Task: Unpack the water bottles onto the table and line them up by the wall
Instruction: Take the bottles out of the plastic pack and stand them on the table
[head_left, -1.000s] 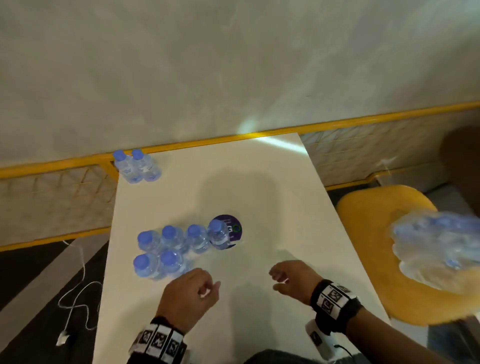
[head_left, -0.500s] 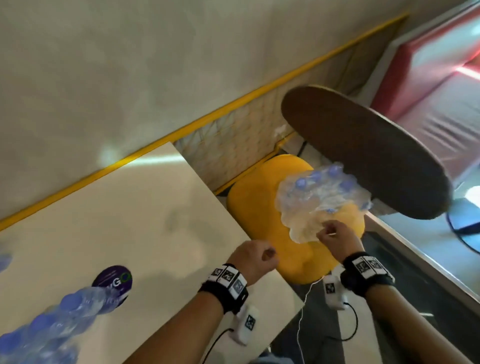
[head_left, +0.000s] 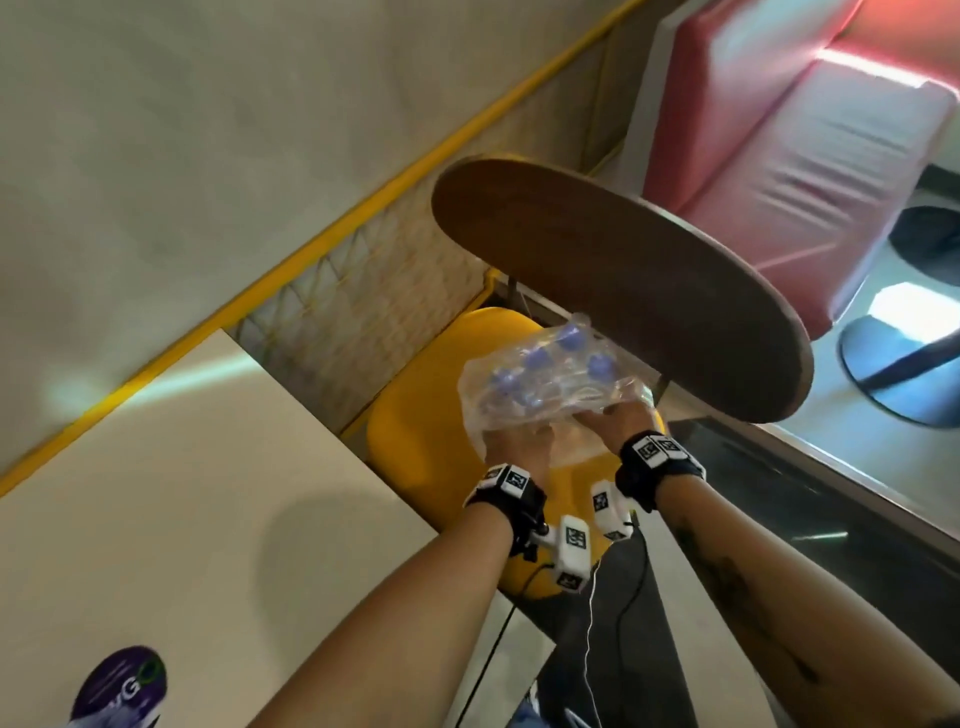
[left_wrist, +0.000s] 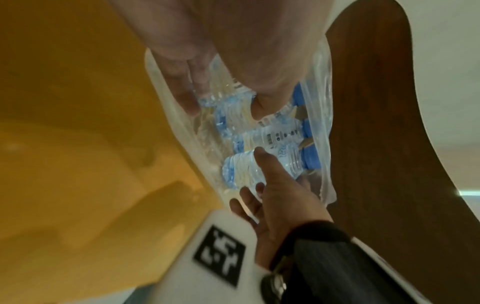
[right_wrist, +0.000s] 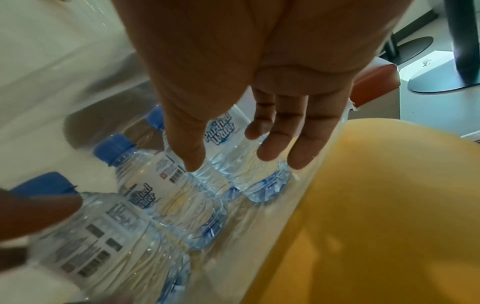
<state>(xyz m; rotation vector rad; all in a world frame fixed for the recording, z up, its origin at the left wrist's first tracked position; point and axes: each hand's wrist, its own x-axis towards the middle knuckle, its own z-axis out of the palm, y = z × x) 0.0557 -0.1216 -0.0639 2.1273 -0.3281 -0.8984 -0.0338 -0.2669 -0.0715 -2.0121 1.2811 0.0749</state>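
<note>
Water bottles (head_left: 545, 379) lay bundled in clear wrap (head_left: 475, 395) on the yellow chair (head_left: 415, 441) beside the surface (head_left: 208, 493), none of this pack unpacked yet. The left hand (head_left: 519, 441) and right hand (head_left: 623, 421) pressed outstretched fingers against its near side, clasping nothing. Unwrapping the pack and lining the bottles up by the wall (head_left: 156, 156) apparently remained.

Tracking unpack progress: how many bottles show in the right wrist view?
3: nearest bottle at lower left, middle bottle beside it, far bottle under the right hand. More are likely hidden in the plastic wrap; the head view shows extra blue caps.
</note>
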